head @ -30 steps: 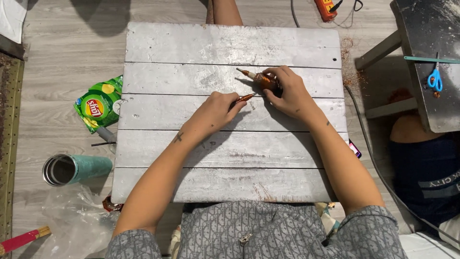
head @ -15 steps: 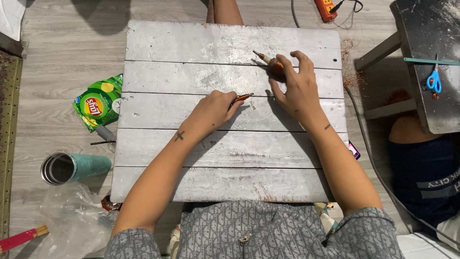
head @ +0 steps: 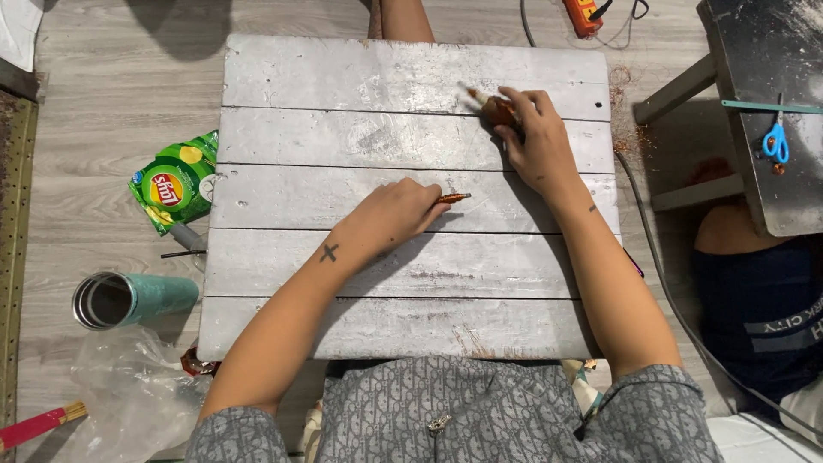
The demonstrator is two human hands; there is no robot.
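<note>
I look down on a whitewashed slatted wooden table (head: 343, 257). My left hand (head: 396, 214) rests near the table's middle, closed around a thin orange-brown stick (head: 452, 198) whose tip pokes out to the right. My right hand (head: 533, 137) lies farther away at the upper right, fingers wrapped over a small brown bundle (head: 497, 110) with a thin stick end (head: 471, 93) jutting out to the upper left. The two hands are apart by about a slat's width.
Left of the table lie a green snack bag (head: 176, 182), a teal metal cup on its side (head: 133, 298) and clear plastic wrap (head: 129, 390). At right a dark workbench (head: 763, 51) carries blue scissors (head: 776, 141); a seated person's dark clothing (head: 763, 326) shows below it.
My right hand has carried the brown bundle away from my left hand, up and to the right across the table. My left hand has stayed roughly in place with its stick.
</note>
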